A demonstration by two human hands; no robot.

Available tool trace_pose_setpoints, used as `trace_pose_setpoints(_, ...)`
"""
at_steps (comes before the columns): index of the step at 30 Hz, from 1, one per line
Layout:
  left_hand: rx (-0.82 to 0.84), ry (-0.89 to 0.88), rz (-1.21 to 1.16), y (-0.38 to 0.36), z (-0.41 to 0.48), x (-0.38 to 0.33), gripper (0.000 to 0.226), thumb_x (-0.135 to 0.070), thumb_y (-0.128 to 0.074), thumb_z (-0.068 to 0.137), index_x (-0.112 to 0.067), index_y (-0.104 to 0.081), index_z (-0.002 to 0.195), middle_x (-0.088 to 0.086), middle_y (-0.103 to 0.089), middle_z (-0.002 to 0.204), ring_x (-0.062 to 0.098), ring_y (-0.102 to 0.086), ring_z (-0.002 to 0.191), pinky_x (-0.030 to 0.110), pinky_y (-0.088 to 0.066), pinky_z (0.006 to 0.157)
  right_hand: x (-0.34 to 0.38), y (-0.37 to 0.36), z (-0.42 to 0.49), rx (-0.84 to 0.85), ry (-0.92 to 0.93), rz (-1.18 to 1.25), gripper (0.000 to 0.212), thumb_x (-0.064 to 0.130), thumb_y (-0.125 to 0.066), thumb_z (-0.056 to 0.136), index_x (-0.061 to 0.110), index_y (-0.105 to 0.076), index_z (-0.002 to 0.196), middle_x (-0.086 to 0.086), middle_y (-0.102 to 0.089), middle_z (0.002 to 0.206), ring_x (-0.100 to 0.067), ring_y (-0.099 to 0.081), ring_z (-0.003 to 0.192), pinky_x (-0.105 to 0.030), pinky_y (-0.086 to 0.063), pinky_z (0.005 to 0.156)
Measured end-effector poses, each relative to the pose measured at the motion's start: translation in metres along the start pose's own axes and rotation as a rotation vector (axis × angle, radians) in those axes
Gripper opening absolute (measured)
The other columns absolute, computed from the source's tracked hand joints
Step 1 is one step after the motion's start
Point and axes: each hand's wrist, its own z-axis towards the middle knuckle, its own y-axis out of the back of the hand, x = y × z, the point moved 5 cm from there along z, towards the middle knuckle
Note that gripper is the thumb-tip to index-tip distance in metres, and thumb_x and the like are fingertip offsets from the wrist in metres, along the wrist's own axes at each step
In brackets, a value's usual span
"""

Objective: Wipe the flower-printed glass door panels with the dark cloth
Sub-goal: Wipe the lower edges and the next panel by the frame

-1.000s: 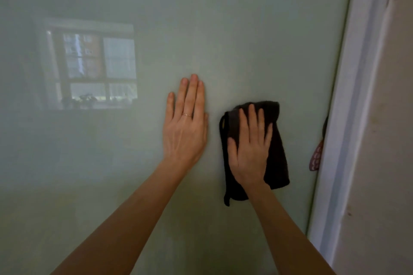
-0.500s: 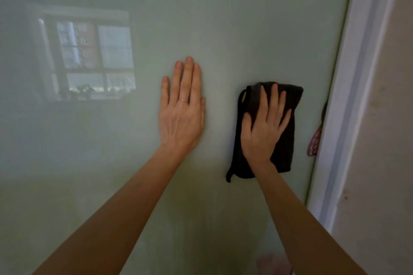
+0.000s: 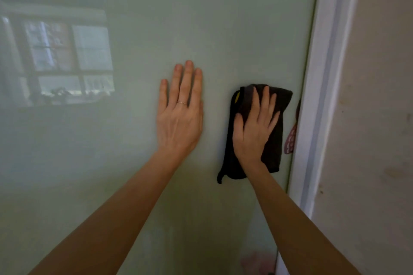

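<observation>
A pale green, frosted glass door panel (image 3: 223, 29) fills most of the view, and both bare forearms reach up to it from the near edge. The left hand (image 3: 180, 123) lies flat against the glass near the middle of the panel, its fingers straight, close together and pointing up, grasping nothing; a thin ring (image 3: 181, 102) sits on one finger. Just to its right, apart from it by a strip of bare glass, the right hand (image 3: 252, 134) presses the dark cloth (image 3: 273, 147) against the panel with the palm and with straight, slightly spread fingers, the thumb lying along the cloth's left side; the fingers are released and flat on the fabric, not curled round it. The cloth is folded into a rough upright oblong, lying close to the panel's right edge, with a small tail hanging at its lower left corner and a bit of yellow (image 3: 237, 96) showing at its upper left edge. Between the cloth and the white door frame (image 3: 317, 96) a small pink printed shape (image 3: 290, 140) shows at the glass edge. Right of the frame stands a plain beige wall (image 3: 380, 118) with a few marks. On the left part of the glass a hazy window reflection (image 3: 67, 60) shows panes and bars. Low down on the panel, under the right forearm, there is a faint pink blur (image 3: 257, 261), too soft to tell what it is
</observation>
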Motion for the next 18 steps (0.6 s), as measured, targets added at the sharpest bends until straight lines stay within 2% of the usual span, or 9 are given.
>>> trace_pose_setpoints(2,0.015,0.011,0.004,-0.001,-0.002,0.001,0.055,-0.020,-0.038,0.107,-0.007,-0.026,0.158,0.013,-0.020,0.165,0.030,-0.016,0.154,0.047,-0.010,0.125,0.007,-0.002,-0.007,0.034,0.082,-0.002,0.066,0.029,-0.046,0.095,0.010,-0.032,0.156,-0.017,-0.025,0.165,-0.035,-0.016,0.155,-0.058,-0.008,0.125)
trace_pose_setpoints(4,0.022,0.008,0.015,-0.001,-0.002,0.001,0.054,-0.022,-0.034,0.108,-0.007,-0.024,0.159,0.013,-0.019,0.166,0.030,-0.015,0.154,0.048,-0.010,0.125,0.005,-0.001,-0.014,0.099,0.289,-0.009,0.064,0.029,-0.049,0.095,0.013,-0.033,0.155,-0.017,-0.027,0.164,-0.034,-0.016,0.155,-0.058,-0.009,0.124)
trace_pose_setpoints(6,0.021,0.004,0.014,-0.002,-0.001,0.002,0.053,-0.022,-0.031,0.108,-0.007,-0.023,0.159,0.013,-0.019,0.166,0.029,-0.014,0.154,0.048,-0.010,0.126,-0.008,0.003,-0.010,0.117,0.405,-0.011,0.062,0.030,-0.049,0.095,0.016,-0.034,0.154,-0.017,-0.030,0.163,-0.031,-0.016,0.155,-0.059,-0.012,0.124)
trace_pose_setpoints(7,0.016,0.002,0.019,-0.002,-0.001,0.001,0.053,-0.022,-0.031,0.108,-0.007,-0.024,0.159,0.013,-0.019,0.166,0.030,-0.015,0.154,0.048,-0.010,0.125,-0.014,0.004,-0.004,0.097,0.389,-0.012,0.062,0.029,-0.049,0.094,0.016,-0.035,0.153,-0.017,-0.030,0.163,-0.032,-0.016,0.155,-0.060,-0.013,0.123)
trace_pose_setpoints(11,0.025,0.002,0.040,-0.003,-0.001,-0.001,0.055,-0.022,-0.033,0.107,-0.007,-0.021,0.159,0.013,-0.018,0.166,0.030,-0.014,0.154,0.048,-0.009,0.125,-0.023,0.004,0.024,-0.014,0.137,-0.011,0.064,0.030,-0.049,0.094,0.015,-0.037,0.155,-0.017,-0.028,0.164,-0.036,-0.018,0.154,-0.061,-0.011,0.123)
trace_pose_setpoints(13,0.027,0.016,0.039,-0.002,0.000,0.001,0.056,-0.022,-0.034,0.107,-0.007,-0.020,0.159,0.014,-0.017,0.166,0.031,-0.013,0.154,0.049,-0.007,0.125,-0.017,0.002,0.025,-0.020,0.086,-0.018,0.065,0.033,-0.048,0.095,0.016,-0.036,0.156,-0.016,-0.026,0.165,-0.036,-0.016,0.154,-0.061,-0.008,0.123)
trace_pose_setpoints(15,0.029,-0.003,-0.001,-0.004,0.003,-0.007,0.057,-0.023,-0.035,0.106,-0.007,-0.023,0.159,0.015,-0.018,0.166,0.031,-0.015,0.154,0.048,-0.005,0.125,-0.016,0.001,0.020,-0.008,0.099,-0.033,0.065,0.034,-0.048,0.095,0.017,-0.036,0.156,-0.017,-0.026,0.165,-0.037,-0.016,0.154,-0.062,-0.007,0.122)
trace_pose_setpoints(18,0.053,-0.094,-0.062,-0.015,0.006,-0.036,0.055,-0.021,-0.042,0.105,-0.010,-0.030,0.157,0.016,-0.022,0.165,0.033,-0.017,0.153,0.048,-0.006,0.125,-0.026,0.004,0.008,0.062,0.218,-0.034,0.063,0.036,-0.049,0.097,0.020,-0.035,0.156,-0.016,-0.025,0.165,-0.037,-0.015,0.155,-0.064,-0.008,0.122)
